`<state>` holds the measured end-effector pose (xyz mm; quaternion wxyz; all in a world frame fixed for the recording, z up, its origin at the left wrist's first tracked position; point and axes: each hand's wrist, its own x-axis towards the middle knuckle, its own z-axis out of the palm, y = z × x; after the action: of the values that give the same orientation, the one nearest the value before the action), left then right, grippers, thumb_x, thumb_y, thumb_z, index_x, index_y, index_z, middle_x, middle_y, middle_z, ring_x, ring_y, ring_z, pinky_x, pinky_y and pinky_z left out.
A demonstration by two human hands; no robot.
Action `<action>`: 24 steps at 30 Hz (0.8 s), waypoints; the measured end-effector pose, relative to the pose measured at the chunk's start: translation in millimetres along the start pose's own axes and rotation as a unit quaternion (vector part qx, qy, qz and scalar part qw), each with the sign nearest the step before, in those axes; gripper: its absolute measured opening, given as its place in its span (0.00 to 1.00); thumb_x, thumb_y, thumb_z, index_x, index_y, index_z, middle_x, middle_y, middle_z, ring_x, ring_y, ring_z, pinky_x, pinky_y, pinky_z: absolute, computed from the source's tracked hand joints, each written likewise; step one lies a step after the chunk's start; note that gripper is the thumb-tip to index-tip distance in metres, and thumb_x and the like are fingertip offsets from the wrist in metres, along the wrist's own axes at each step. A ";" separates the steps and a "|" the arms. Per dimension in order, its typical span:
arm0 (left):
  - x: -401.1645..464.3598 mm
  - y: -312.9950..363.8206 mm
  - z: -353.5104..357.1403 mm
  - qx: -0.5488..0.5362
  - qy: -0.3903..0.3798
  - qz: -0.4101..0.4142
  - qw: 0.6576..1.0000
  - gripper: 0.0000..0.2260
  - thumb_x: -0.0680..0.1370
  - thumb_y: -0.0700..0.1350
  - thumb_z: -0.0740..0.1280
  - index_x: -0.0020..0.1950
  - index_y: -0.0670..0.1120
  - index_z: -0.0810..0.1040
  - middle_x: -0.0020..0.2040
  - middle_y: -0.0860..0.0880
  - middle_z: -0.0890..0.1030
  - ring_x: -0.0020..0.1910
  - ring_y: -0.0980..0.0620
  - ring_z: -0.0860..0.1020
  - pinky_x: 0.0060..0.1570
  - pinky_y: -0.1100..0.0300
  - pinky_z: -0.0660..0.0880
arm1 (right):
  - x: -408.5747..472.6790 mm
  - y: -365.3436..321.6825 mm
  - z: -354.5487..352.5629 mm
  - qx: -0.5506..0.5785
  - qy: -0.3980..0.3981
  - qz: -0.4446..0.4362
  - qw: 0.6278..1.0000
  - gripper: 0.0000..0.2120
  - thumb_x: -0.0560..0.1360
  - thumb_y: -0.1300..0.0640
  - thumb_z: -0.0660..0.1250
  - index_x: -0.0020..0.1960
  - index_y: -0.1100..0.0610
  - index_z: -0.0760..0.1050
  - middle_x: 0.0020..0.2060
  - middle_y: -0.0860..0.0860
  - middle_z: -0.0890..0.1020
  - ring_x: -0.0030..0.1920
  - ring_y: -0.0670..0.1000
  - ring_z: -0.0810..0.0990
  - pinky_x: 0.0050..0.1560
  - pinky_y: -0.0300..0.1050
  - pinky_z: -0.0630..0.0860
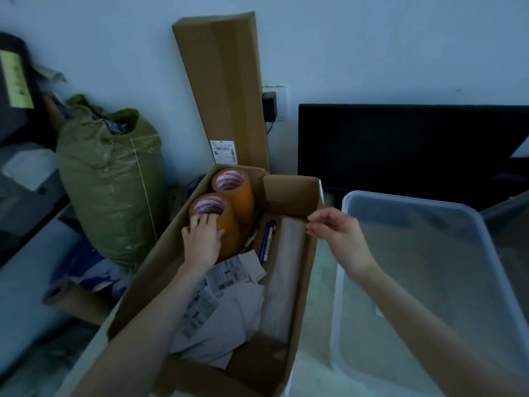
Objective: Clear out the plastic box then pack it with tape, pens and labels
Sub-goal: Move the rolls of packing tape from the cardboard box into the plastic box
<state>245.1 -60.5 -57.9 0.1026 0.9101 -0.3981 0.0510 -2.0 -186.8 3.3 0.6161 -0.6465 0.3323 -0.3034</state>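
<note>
Packing step is beginning: the clear plastic box is sitting empty at right. Left hand is gripping the near orange tape roll inside the open brown cardboard carton; right hand is hovering, fingers loosely curled, holding nothing. Blue pens and printed paper labels are lying beside the rolls. Next: lifting the roll across. Print is unreadable.

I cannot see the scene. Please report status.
Left hand grips near tape roll. Right hand open, above cardboard box. Plastic box empty. Nothing in way.
</note>
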 end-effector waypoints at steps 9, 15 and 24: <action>-20.8 12.2 -24.6 -0.063 0.063 0.163 0.983 0.13 0.77 0.47 0.67 0.61 0.46 0.76 0.59 0.48 0.77 0.64 0.48 0.69 0.61 0.46 0.68 | -4.1 -3.1 -3.1 0.015 -0.013 0.037 0.999 0.07 0.75 0.65 0.68 0.49 0.55 0.78 0.48 0.59 0.83 0.52 0.58 0.82 0.56 0.50 0.78; -55.7 43.7 -53.7 -0.101 0.118 0.350 0.924 0.13 0.76 0.51 0.63 0.54 0.44 0.78 0.50 0.49 0.79 0.55 0.51 0.70 0.53 0.57 0.65 | -14.2 -17.9 7.3 0.105 -0.107 0.139 0.979 0.19 0.75 0.56 0.69 0.64 0.53 0.70 0.50 0.51 0.83 0.52 0.52 0.83 0.50 0.49 0.79; -67.1 51.5 -55.2 -0.122 0.138 0.406 0.895 0.11 0.76 0.50 0.63 0.55 0.45 0.76 0.51 0.48 0.79 0.53 0.50 0.71 0.50 0.56 0.67 | -26.4 -28.2 15.3 0.132 -0.103 0.140 0.976 0.15 0.75 0.59 0.68 0.60 0.62 0.73 0.37 0.55 0.84 0.38 0.53 0.85 0.42 0.48 0.82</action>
<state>161.2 -34.1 -8.3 0.2370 0.6333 -0.7182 0.1642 -3.8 -155.9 31.1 0.7635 -0.5338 0.3117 -0.1871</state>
